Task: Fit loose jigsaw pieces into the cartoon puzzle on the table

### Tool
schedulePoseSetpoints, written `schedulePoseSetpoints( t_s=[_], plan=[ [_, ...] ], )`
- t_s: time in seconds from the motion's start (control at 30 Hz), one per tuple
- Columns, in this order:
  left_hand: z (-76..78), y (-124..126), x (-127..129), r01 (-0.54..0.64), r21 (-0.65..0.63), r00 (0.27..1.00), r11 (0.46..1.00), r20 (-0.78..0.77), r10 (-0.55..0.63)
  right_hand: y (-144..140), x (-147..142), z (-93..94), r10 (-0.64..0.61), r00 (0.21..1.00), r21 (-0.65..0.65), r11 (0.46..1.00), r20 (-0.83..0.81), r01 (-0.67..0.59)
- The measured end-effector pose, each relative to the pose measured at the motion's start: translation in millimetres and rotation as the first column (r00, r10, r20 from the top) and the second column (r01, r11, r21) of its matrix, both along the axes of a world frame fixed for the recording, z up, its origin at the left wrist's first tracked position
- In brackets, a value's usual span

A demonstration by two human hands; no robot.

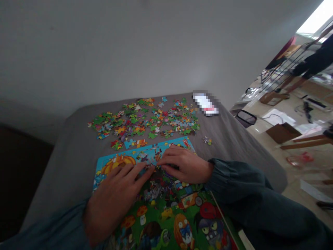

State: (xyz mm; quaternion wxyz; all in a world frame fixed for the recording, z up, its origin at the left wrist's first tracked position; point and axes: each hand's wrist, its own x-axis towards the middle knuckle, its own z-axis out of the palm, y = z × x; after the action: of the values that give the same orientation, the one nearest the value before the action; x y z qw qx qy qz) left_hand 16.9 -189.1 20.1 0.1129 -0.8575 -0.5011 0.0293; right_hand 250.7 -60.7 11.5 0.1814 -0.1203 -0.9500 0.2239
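A colourful cartoon jigsaw puzzle [166,199] lies in front of me, with a blue upper edge, a pumpkin at the upper left and green ground below. My left hand [117,192] rests palm down over its left part, fingers stretched out and touching the picture near the middle. From the right, my right hand [182,164] reaches over the upper part. Its fingers are bent a little, the thumb apart from them, and the fingertips meet the puzzle close to my left index finger. Any piece under the fingertips is hidden.
Many loose puzzle pieces [156,121] are spread behind the board on the grey cloth [75,139]. A small cluster of pieces [207,140] lies to the right. A phone [205,103] sits near the wall [130,52]. Boxes [283,133] and a person's legs [301,74] show at the right.
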Motion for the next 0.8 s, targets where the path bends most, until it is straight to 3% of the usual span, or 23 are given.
schedulePoseSetpoints(
  t_s=[0.1,0.27,0.47,0.8],
  plan=[
    [3.5,-1.7,8.7,-0.031,-0.003,0.998,1.0,-0.048,0.031,-0.3,-0.1,0.7,-0.004,1.0,-0.006,1.0,-0.01,0.004],
    [3.1,-0.4,11.1,-0.129,-0.122,0.992,0.984,0.0,0.13,-3.5,-1.2,-0.9,-0.017,1.0,-0.009,1.0,-0.016,0.017],
    [9.7,1.4,18.6,-0.177,-0.203,0.98,0.963,0.059,0.192,-7.7,-5.3,-14.1,-0.136,0.99,-0.007,0.991,0.044,0.137],
    [4.4,1.0,18.3,-0.139,-0.119,0.985,0.983,0.087,0.15,-9.8,-9.8,-15.3,-0.147,0.987,-0.14,0.978,0.067,0.155]
  ],
)
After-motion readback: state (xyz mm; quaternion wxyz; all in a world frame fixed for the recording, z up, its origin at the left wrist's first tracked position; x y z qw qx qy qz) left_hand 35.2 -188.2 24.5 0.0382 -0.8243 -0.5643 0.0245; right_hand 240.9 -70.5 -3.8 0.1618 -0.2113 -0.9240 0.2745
